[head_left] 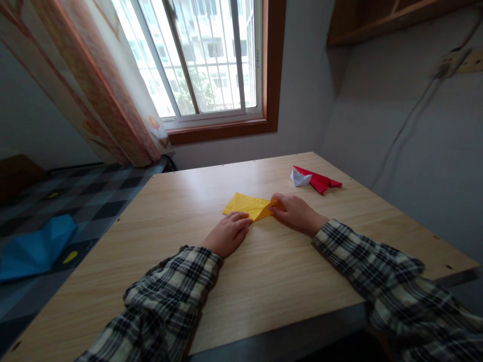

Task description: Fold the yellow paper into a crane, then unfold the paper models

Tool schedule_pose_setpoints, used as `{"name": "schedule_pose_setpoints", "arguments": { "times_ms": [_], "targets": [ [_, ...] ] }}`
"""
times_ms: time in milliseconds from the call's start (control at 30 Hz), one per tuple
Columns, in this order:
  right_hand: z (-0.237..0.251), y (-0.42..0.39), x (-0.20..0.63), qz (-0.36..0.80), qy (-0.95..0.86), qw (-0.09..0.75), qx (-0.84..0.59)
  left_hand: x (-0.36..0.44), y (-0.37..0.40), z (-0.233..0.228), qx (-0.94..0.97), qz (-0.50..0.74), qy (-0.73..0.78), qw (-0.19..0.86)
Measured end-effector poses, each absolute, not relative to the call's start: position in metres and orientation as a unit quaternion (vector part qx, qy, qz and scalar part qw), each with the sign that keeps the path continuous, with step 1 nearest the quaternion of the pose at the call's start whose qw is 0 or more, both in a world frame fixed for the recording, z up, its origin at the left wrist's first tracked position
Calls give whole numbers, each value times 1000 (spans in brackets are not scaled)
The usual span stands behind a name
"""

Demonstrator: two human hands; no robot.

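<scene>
A blue folded paper (35, 249) is seen far to the left of the yellow paper, down on the checked bed cover (94, 196) beside the counter. The yellow paper (247, 205) is laid flat on the wooden counter (264, 271), near its middle, and it is already folded into a pointed shape.

The left hand (226, 234) is placed at the near edge of the yellow paper. Its fingers (241, 218) are stretched and pressed flat on the lower corner of the sheet; nothing is clamped in this grip, the paper is only held down.

The right hand (296, 212) is placed at the right tip of the yellow paper. Its thumb and fingertips (277, 201) are closed together on the folded orange-looking tip, so this grip is pinched on the paper.

Both arms are covered by plaid sleeves (177, 291).

Farther right of the yellow paper and behind it, a small white folded paper (300, 178) is seen, touching a red folded paper (320, 181), both well apart from the hands. Above and behind the yellow paper, a window (204, 60) with a curtain (94, 85) is seen.
</scene>
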State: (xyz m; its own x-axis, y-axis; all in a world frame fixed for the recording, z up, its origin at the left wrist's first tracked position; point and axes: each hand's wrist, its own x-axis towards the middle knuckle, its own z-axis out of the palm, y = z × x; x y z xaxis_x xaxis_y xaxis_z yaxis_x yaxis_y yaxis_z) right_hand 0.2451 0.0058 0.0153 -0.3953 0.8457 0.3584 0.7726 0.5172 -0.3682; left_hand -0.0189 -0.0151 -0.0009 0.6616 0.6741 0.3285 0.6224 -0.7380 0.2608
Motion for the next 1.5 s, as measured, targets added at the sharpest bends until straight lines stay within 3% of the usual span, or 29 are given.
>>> {"name": "schedule_pose_setpoints", "arguments": {
  "times_ms": [300,1100,1500],
  "targets": [
    [9,14,246,86,-790,273,-542,-19,-16,-3,904,206,369,59],
    [0,21,250,101,-795,295,-521,-18,-15,-1,913,186,360,55],
    [0,23,251,66,-825,247,-503,-19,-14,-4,916,188,351,42]
  ]
}}
